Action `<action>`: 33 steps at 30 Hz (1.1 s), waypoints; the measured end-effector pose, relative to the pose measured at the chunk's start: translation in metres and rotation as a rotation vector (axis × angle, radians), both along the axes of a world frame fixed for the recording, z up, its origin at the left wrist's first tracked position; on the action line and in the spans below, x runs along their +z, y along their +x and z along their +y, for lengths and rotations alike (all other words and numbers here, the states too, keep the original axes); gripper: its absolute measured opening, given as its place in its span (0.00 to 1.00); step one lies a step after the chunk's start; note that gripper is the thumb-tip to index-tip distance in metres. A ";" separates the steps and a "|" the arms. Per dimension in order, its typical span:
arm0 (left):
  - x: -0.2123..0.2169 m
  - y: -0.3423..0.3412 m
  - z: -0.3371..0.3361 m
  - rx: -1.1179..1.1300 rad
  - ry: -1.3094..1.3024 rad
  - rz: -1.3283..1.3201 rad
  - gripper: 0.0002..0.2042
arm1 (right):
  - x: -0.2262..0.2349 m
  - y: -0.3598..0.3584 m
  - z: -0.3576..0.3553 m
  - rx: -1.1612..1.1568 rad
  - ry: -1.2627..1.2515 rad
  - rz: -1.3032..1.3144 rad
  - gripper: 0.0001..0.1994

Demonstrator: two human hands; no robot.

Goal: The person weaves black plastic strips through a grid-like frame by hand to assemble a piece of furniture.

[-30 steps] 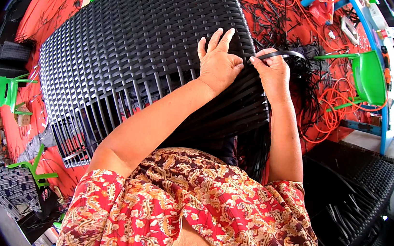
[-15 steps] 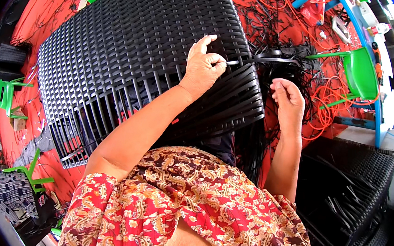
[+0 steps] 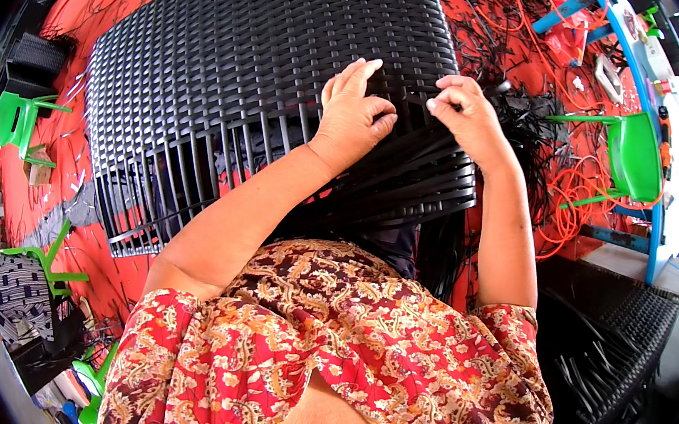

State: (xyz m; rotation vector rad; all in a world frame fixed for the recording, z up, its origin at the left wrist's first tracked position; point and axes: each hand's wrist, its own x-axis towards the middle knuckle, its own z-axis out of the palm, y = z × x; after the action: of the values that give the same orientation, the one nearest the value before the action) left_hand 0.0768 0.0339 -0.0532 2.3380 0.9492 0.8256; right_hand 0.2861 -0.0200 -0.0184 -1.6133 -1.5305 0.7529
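Note:
A large black woven panel (image 3: pixel 275 45) of flat plastic strips lies tilted in front of me, with bare ribs along its near left part. My left hand (image 3: pixel 352 115) rests over the near right of the weave, thumb and index finger pinched together, the other fingers stretched up. To its right, my right hand (image 3: pixel 469 120) pinches with thumb and fingertips near the panel's right edge. A thin black strip seems to run between the two pinches, but it hardly stands out from the weave. Many loose black strips (image 3: pixel 410 182) hang in a bundle below both hands.
A red floor (image 3: pixel 72 131) carries scattered strip scraps. Green chairs (image 3: pixel 635 154) stand at both sides. An orange hose (image 3: pixel 567 196) lies coiled at the right by a blue-framed table (image 3: pixel 655 223). Another black woven piece (image 3: pixel 636 330) stands at the lower right.
My right hand has moved up and left from beside the panel to its right edge. The strip that stretched out rightward from my left hand no longer shows there. My left hand stays nearly in place.

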 end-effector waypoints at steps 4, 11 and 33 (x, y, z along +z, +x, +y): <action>0.008 0.010 -0.005 -0.046 0.199 0.255 0.07 | 0.005 0.002 0.002 0.044 -0.030 -0.202 0.05; -0.009 0.022 0.000 0.049 0.064 0.224 0.07 | 0.014 -0.014 0.010 0.066 -0.012 -0.520 0.06; 0.002 -0.037 -0.005 0.092 0.112 0.291 0.08 | -0.001 -0.050 0.017 0.081 0.066 -0.419 0.09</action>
State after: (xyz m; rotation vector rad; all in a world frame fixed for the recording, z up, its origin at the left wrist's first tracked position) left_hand 0.0397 0.0291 -0.0508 2.5766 1.1639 0.5950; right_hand 0.2366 -0.0027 -0.0192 -1.7416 -1.9022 0.4139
